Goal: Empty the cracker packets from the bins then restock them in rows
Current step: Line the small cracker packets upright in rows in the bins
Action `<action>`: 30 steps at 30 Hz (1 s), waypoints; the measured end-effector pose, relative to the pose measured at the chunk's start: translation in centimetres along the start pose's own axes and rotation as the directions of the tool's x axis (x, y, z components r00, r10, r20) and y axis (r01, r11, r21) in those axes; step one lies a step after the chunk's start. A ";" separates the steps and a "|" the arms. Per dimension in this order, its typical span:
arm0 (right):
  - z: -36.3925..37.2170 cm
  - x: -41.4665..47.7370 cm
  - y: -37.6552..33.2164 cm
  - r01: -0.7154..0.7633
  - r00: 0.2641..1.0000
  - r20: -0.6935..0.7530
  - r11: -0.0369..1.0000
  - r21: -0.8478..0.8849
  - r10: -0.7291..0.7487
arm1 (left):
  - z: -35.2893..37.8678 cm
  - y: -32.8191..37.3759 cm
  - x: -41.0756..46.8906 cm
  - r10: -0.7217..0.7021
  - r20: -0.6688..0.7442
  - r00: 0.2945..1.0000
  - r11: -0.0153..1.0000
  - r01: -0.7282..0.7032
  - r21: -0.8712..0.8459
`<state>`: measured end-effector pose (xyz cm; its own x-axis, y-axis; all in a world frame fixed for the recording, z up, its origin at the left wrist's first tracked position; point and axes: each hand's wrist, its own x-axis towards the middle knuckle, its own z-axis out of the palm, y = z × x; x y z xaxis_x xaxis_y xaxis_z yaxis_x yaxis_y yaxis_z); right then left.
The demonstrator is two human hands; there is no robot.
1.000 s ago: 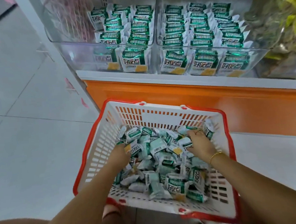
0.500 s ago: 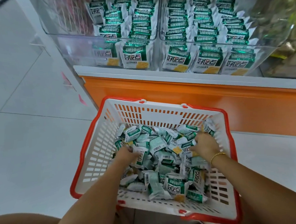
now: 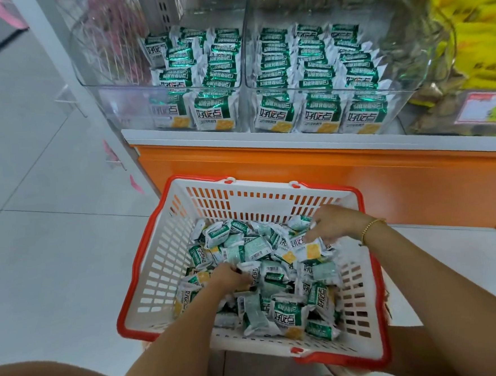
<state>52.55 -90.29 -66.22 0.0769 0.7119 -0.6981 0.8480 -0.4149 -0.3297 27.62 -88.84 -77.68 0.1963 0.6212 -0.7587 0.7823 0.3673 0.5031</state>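
Cracker packets [image 3: 257,247], green-and-white, jumbled in basket [image 3: 160,252]; left grip [image 3: 228,277] clamped on one, right grip [image 3: 328,226] apart.

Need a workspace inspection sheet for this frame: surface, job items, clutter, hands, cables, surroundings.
Surface: white shelf ledge above an orange front panel; grey tiled floor below.
Job's things: left bin is partly filled with cracker packets, with bare space on its left side; right bin holds three rows. Loose packets are heaped in a white, red-rimmed basket.
Clutter: nothing seen.
Grippers: left hand and right hand are both down in the loose packets; grip unclear.
Cables: nothing seen.
Surroundings: yellow packs at the right; pink tags on the shelf edge at the left.
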 end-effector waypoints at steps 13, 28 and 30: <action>-1.7 -4.2 -7.5 0.420 0.907 -0.349 0.447 0.790 -0.235 | -9.2 11.1 -10.5 0.284 -0.023 0.958 0.607 -0.199 -0.769; -9.8 -9.8 -16.9 0.598 0.769 -0.406 0.332 0.730 -0.494 | -20.8 14.6 -20.8 0.617 -0.053 0.785 0.601 -0.514 -0.612; -11.9 -9.7 -18.2 0.566 0.784 -0.345 0.366 0.739 -0.515 | -22.1 15.3 -20.4 0.639 -0.110 0.762 0.588 -0.575 -0.569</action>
<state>42.63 -82.92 -45.94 -0.1958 0.9678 -0.1581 -0.0339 -0.1678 -0.9852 22.51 -80.61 -45.31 0.5844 0.7835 -0.2112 0.0103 0.2531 0.9674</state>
